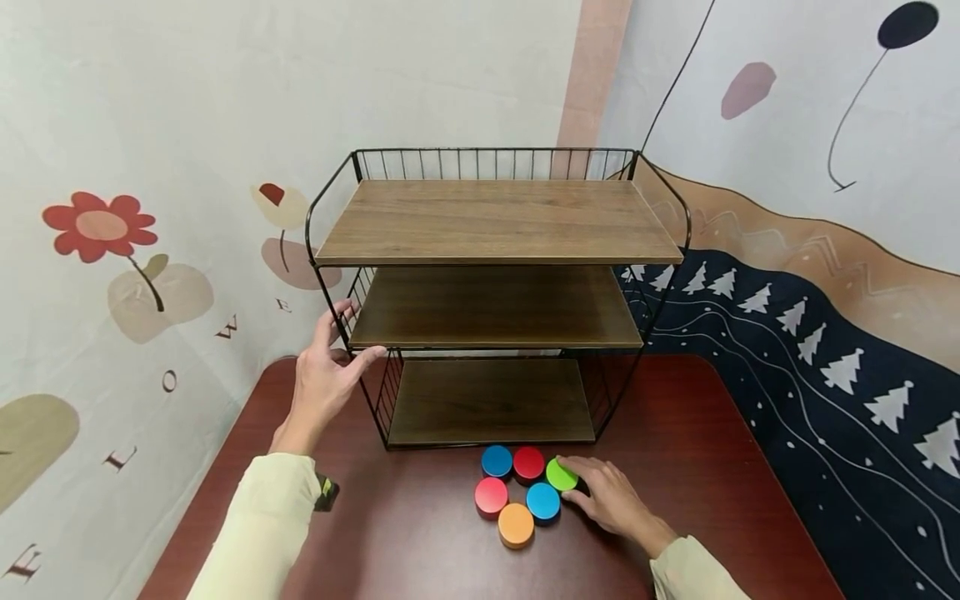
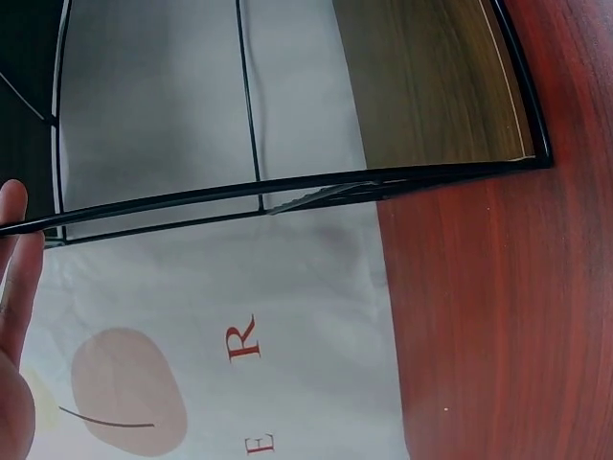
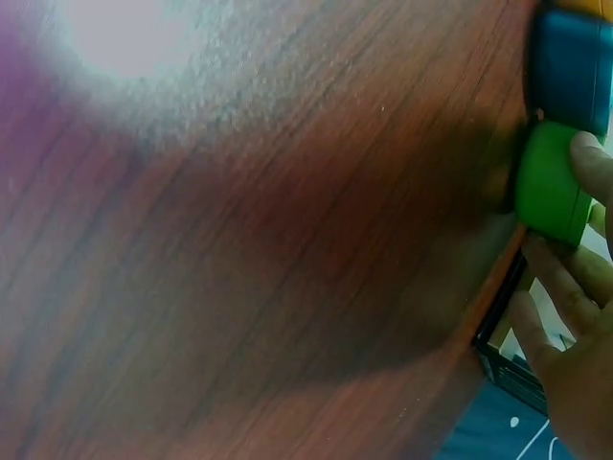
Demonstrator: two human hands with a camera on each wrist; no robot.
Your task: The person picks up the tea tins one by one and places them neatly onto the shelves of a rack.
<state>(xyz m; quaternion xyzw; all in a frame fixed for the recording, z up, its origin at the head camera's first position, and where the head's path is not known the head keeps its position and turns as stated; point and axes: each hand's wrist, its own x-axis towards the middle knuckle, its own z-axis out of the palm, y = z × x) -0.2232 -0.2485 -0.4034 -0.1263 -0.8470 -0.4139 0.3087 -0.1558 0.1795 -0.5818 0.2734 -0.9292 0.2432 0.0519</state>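
A three-tier rack (image 1: pixel 495 221) with wooden boards and a black wire frame stands on the table. My left hand (image 1: pixel 318 383) grips its left side at the middle board, thumb on the board's front edge and fingers about the side frame. In the left wrist view, fingers (image 2: pixel 17 287) show at the black bar. My right hand (image 1: pixel 611 496) pinches a green round disc (image 1: pixel 562 474) between thumb and fingers. Close to it sit a red disc (image 1: pixel 528 463), two blue discs (image 1: pixel 497 461), a pinkish-red disc (image 1: pixel 491 496) and an orange disc (image 1: pixel 516 525).
The reddish-brown table (image 1: pixel 420 533) runs under rack and discs. Behind it hang printed wall cloths (image 1: pixel 450 75). A small black and green object (image 1: pixel 327 493) shows beside the left sleeve. The rack's upright wire sides flank its boards.
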